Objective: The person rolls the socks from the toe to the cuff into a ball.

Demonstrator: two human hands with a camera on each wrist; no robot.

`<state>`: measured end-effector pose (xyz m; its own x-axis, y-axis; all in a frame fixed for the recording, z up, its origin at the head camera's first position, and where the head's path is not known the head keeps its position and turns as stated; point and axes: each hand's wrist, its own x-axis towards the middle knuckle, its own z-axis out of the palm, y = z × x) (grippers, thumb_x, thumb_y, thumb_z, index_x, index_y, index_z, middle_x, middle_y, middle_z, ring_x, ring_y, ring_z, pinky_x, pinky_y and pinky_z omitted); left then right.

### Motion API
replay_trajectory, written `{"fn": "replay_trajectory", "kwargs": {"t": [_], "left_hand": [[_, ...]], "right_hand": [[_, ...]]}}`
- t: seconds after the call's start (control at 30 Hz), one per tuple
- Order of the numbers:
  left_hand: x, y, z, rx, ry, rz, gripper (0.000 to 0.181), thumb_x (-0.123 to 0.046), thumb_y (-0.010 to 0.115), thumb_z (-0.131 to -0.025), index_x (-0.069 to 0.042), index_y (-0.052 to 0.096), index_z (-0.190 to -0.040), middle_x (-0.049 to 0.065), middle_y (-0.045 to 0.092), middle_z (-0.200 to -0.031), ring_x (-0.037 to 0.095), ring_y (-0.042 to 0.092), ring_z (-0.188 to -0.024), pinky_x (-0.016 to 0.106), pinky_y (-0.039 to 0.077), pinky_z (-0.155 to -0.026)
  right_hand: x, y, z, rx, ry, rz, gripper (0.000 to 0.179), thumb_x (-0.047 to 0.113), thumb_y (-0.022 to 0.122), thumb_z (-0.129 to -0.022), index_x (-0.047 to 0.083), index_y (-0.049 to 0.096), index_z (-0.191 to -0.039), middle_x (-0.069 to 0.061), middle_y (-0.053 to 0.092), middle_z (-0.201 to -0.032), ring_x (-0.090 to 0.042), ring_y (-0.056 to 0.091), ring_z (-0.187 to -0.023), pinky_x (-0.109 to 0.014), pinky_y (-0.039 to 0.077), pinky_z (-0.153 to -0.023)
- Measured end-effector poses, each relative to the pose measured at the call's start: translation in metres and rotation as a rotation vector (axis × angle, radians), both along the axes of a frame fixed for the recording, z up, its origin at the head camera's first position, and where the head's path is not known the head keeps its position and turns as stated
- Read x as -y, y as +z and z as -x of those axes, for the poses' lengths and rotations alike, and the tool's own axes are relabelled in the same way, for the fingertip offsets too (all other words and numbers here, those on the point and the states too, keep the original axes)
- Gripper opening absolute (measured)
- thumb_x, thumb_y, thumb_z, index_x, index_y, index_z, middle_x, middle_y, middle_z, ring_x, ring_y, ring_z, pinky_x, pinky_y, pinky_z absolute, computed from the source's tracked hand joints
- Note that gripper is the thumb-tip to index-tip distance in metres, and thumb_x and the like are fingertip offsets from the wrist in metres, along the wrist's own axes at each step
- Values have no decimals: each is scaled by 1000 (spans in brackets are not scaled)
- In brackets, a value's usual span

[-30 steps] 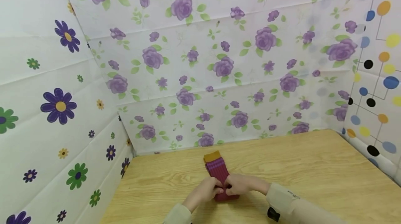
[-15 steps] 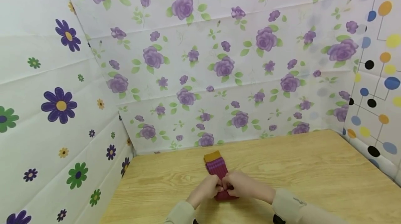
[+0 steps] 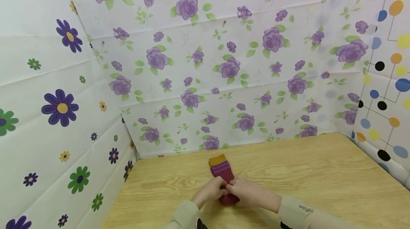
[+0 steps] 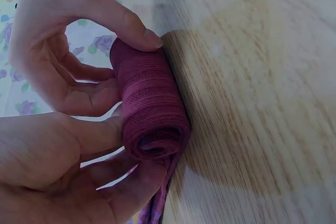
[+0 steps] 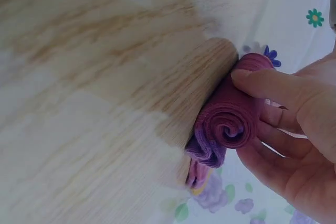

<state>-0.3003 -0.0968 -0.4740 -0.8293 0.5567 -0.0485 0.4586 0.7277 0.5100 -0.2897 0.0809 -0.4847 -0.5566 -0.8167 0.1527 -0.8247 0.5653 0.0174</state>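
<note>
A maroon ribbed pair of socks lies on the table, with purple stripes and a mustard band at the far end. The near end is wound into a tight roll; its spiral edge faces the camera in both wrist views. My left hand grips one end of this roll between thumb and fingers. On the opposite end, my right hand pinches it, thumb across the maroon knit and fingers curled beneath. Both hands cover much of the roll in the head view.
The wooden table extends around the socks to both sides. A purple-rose sheet hangs behind it, with a daisy-print sheet at left and a dotted one at right.
My right hand has shifted its fingers and now covers more of the socks' near end. My left hand has edged slightly forward. The mustard far end stays in place.
</note>
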Motion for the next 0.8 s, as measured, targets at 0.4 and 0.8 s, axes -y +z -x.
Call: {"fn": "replay_trajectory", "kwargs": {"t": [0.4, 0.8], "left_hand": [[-4, -6, 5, -107, 29, -19, 15, 4, 63, -88, -2, 69, -76, -1, 58, -63, 2, 37, -52, 16, 33, -49], [-5, -16, 5, -161, 46, -11, 16, 6, 59, -89, -1, 73, -86, 6, 70, -75, 3, 40, -56, 16, 35, -51]], "right_hand": [[-4, -12, 12, 89, 21, 104, 24, 2, 72, -77, 11, 55, -91, 5, 57, -69, 0, 41, -60, -16, 31, -54], [-5, -10, 15, 123, 64, 145, 19, 2, 68, -78, 9, 56, -90, 7, 49, -65, -1, 32, -57, -16, 26, -54]]}}
